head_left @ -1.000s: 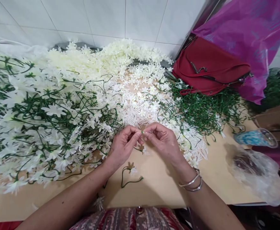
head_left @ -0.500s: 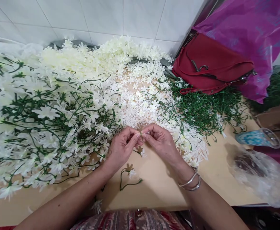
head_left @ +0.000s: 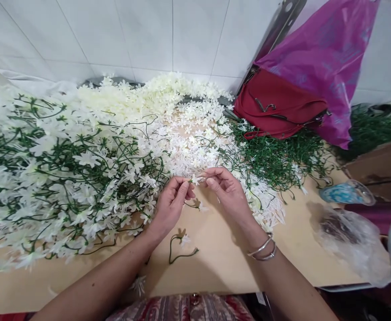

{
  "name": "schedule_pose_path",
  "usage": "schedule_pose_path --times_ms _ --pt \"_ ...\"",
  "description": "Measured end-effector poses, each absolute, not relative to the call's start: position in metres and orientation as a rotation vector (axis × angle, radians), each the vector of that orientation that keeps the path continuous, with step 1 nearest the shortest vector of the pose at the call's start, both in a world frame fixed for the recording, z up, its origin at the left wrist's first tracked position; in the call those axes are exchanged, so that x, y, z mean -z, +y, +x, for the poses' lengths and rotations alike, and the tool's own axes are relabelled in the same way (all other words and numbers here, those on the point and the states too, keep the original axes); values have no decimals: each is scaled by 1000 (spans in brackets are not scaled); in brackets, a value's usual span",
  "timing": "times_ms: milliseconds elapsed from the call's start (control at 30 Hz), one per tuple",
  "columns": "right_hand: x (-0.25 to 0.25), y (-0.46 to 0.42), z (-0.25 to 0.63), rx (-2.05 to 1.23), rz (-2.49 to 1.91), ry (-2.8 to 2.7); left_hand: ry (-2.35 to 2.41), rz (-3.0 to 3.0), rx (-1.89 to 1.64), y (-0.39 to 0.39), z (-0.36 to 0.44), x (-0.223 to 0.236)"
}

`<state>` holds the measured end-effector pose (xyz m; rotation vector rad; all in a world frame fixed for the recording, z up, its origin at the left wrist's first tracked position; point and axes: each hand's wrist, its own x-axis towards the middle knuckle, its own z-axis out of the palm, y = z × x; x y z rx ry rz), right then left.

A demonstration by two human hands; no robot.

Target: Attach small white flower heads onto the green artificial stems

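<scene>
My left hand [head_left: 172,203] pinches the green stem of a small artificial flower between thumb and forefinger. The white blossom [head_left: 195,179] points toward my right hand [head_left: 229,194], whose thumb and forefinger are parted just beside it. Below them on the table lies a loose green stem [head_left: 182,256] with a small white flower. A large heap of white artificial flowers on green stems [head_left: 88,158] spreads to the left. White stamens and loose petals [head_left: 195,149] are piled just beyond my hands. Green stems without blossoms [head_left: 278,154] form a tangle to the right.
A red handbag [head_left: 278,104] and a purple plastic bag [head_left: 322,67] stand at the back right against the tiled wall. A blue and clear plastic cup [head_left: 345,193] lies on its side at the right, near a clear plastic bag [head_left: 352,245] and a cardboard box [head_left: 382,165].
My hands have drawn apart from their shared pinch. A white blossom now shows at the tip of the stem in my left hand. The view has tilted up and turned right.
</scene>
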<state>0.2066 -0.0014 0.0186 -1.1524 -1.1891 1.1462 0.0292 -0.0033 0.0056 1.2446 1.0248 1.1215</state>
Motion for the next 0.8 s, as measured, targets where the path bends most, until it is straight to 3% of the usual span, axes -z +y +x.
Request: schedule_pose_path --times_ms 300,467,533,800 --pt "-13 3 210 -1047 -1195 -1152 940 1271 -1218 -11 31 -16" --pt "-16 2 213 -1006 -1199 -1164 1103 1491 -1882 -11 20 -56" --pt "-16 2 214 -997 -1222 -1183 1258 1639 -1983 -10 13 -67" --pt "-7 1 212 -861 -1273 -1357 1256 1540 -1482 -32 -3 -70"
